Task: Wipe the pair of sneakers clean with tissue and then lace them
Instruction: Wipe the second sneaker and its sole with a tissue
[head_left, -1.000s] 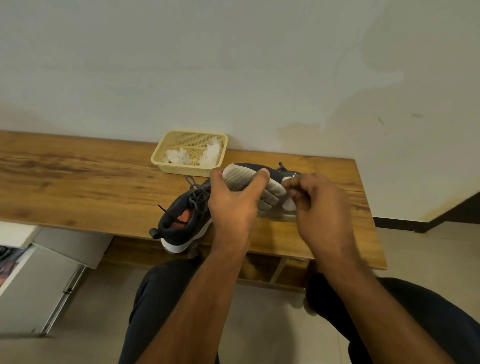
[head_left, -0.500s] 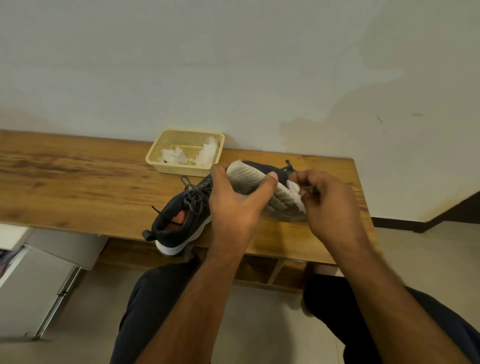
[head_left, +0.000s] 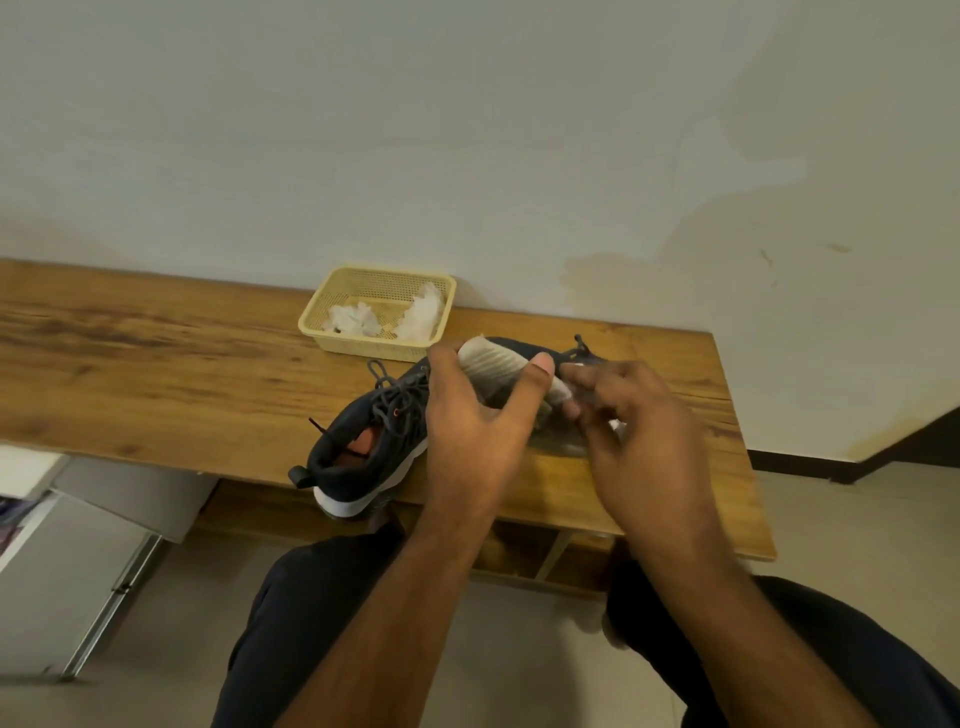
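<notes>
Above the worktop's (head_left: 156, 364) front right edge, the left hand (head_left: 467, 431) grips the light, flexible sneaker (head_left: 498, 358) across its ribbed sole while the right hand (head_left: 639, 431) pinches soft, tearable tissue (head_left: 563, 392) against it.

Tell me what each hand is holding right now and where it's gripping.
The left hand grips a sneaker across its sole, sole facing up. The right hand pinches a white tissue against the sole; its motion blur hides the exact hold.
</notes>
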